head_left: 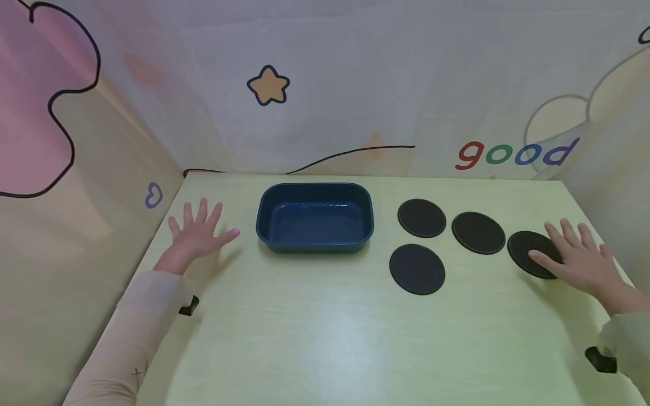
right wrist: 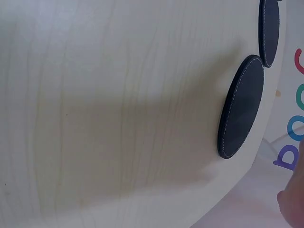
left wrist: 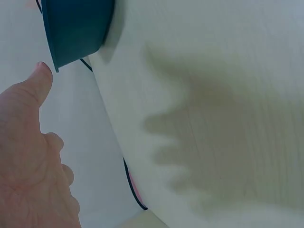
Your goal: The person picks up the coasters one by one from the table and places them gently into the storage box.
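My left hand [head_left: 197, 235] is held over the left side of the table with its fingers spread, left of a dark blue rectangular dish [head_left: 315, 223]. In the left wrist view, its thumb points toward the dish's outer wall [left wrist: 78, 33]. On the right, my other hand [head_left: 584, 260] hovers with fingers spread, partly covering a round black coaster [head_left: 528, 254] in the head view. Pale stitching runs round that coaster's edge in the right wrist view, where only part of the hand [right wrist: 293, 202] shows. Neither hand holds anything.
Three more black coasters lie between the dish and the right hand: one at the back [head_left: 422, 217], one nearer the front [head_left: 417, 269] and one farther right [head_left: 478, 233]. A printed cloth [head_left: 330, 84] hangs behind the pale wooden table [head_left: 304, 338].
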